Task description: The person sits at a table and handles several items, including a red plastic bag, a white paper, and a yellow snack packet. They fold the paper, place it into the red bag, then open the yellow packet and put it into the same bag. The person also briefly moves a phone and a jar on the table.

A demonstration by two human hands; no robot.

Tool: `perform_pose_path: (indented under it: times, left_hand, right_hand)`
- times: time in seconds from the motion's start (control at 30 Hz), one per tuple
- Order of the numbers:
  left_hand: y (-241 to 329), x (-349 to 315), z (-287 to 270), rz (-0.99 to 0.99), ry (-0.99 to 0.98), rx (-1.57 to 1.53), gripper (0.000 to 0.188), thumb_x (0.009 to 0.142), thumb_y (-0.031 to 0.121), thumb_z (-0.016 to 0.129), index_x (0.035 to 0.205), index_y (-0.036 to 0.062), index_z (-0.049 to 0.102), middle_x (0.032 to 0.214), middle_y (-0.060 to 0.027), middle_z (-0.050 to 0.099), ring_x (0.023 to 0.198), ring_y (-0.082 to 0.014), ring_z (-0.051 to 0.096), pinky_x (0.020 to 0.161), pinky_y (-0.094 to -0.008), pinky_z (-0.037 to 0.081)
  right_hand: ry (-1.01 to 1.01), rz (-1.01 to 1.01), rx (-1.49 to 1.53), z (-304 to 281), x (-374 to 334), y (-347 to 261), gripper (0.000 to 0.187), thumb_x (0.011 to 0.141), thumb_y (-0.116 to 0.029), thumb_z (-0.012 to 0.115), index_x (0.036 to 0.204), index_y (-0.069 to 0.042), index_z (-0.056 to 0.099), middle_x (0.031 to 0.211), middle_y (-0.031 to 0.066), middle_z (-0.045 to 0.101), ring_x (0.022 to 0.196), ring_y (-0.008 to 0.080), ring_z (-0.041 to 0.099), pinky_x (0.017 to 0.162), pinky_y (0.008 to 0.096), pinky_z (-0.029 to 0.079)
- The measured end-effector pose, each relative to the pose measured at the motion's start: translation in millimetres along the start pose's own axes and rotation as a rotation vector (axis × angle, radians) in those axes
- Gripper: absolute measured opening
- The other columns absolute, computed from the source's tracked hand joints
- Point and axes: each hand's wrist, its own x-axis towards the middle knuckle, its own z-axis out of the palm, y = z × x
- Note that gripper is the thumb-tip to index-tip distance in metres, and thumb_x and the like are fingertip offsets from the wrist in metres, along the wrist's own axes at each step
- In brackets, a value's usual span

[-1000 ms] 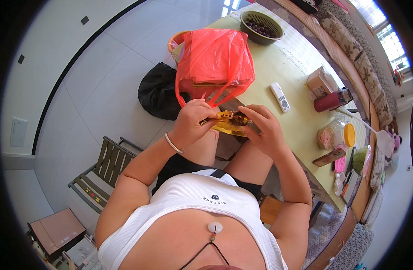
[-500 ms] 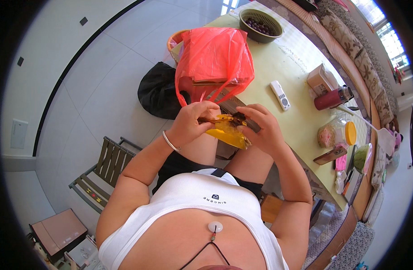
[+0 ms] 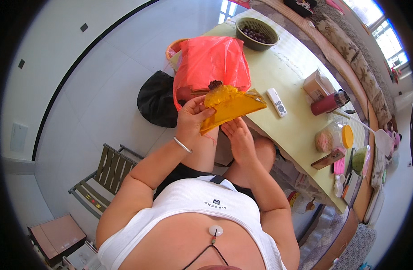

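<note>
My left hand [image 3: 191, 118] pinches the left end of a shiny yellow folded sheet [image 3: 235, 107], between thumb and fingers. Its upper edge is bumpy and scalloped, with a dark brown rosette-like piece on top; I cannot tell the exact material. Just beneath it my right hand [image 3: 241, 140] is flat, fingers stretched out, holding nothing. Whether its fingertips touch the sheet's lower edge is unclear. Beyond the hands, a red plastic bag [image 3: 211, 60] sits at the table's corner, partly hidden by the yellow sheet.
On the pale green table [image 3: 256, 67] are a basket of dark round fruit [image 3: 257, 33], a white remote [image 3: 276, 102], a maroon flask [image 3: 328, 103], a yellow-lidded jar [image 3: 334, 136] and a phone [image 3: 328, 159]. A black bag [image 3: 157, 101] hangs left of the table; a folding chair [image 3: 108, 173] stands at left.
The yellow sheet has been raised and turned, showing its broad side. My right hand has let go and dropped below it, while my left hand keeps hold.
</note>
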Motion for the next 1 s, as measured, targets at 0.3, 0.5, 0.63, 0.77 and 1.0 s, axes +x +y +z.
perform_pose_path:
  times: [0.3,0.5,0.63,0.77,1.0]
  left_hand:
    - [-14.4,-6.3,-1.8,0.018,-0.079,0.315,0.034,0.084,0.005,0.072,0.115,-0.0007,0.060,0.105,-0.0086,0.068,0.095,-0.0142,0.064,0.083,-0.0260,0.052]
    - [27.3,9.4,-23.1,0.853,-0.129,1.339,0.025,0.078,0.007,0.073,0.100,0.0014,0.065,0.102,-0.0110,0.067,0.094,-0.0260,0.063,0.084,-0.0349,0.050]
    - [21.9,16.8,-33.1,0.702,-0.305,1.536,0.038,0.074,0.022,0.078,0.102,0.0019,0.064,0.099,-0.0132,0.065,0.093,-0.0332,0.060,0.084,-0.0425,0.049]
    - [-0.7,20.3,-29.9,0.889,-0.316,1.563,0.053,0.072,0.030,0.080,0.111,0.0005,0.061,0.103,-0.0150,0.064,0.098,-0.0370,0.058,0.088,-0.0450,0.047]
    - [-5.3,42.8,-22.1,0.295,-0.491,1.195,0.038,0.075,0.008,0.069,0.112,0.0001,0.062,0.110,-0.0169,0.063,0.105,-0.0348,0.059,0.089,-0.0402,0.048]
  right_hand:
    - [0.304,-0.154,0.111,12.9,8.7,-4.7,0.026,0.096,-0.010,0.057,0.121,-0.004,0.056,0.116,0.0049,0.063,0.103,0.0143,0.061,0.090,0.0290,0.049]
    - [0.256,-0.180,0.044,-19.9,-0.3,-43.1,0.028,0.095,-0.007,0.055,0.122,0.000,0.056,0.114,0.0079,0.065,0.102,0.0170,0.064,0.088,0.0304,0.052]
    - [0.271,-0.173,0.051,-42.4,2.3,-42.8,0.034,0.093,-0.007,0.056,0.125,0.003,0.054,0.118,0.0138,0.064,0.101,0.0212,0.066,0.086,0.0316,0.053]
    - [0.169,-0.130,0.148,-17.7,-2.4,-56.1,0.034,0.093,-0.007,0.053,0.125,0.004,0.053,0.113,0.0137,0.065,0.103,0.0214,0.065,0.087,0.0326,0.054]
    - [0.034,-0.006,0.149,-22.5,-11.7,-61.2,0.043,0.089,-0.014,0.055,0.126,0.006,0.049,0.117,0.0173,0.062,0.103,0.0246,0.065,0.090,0.0335,0.052]
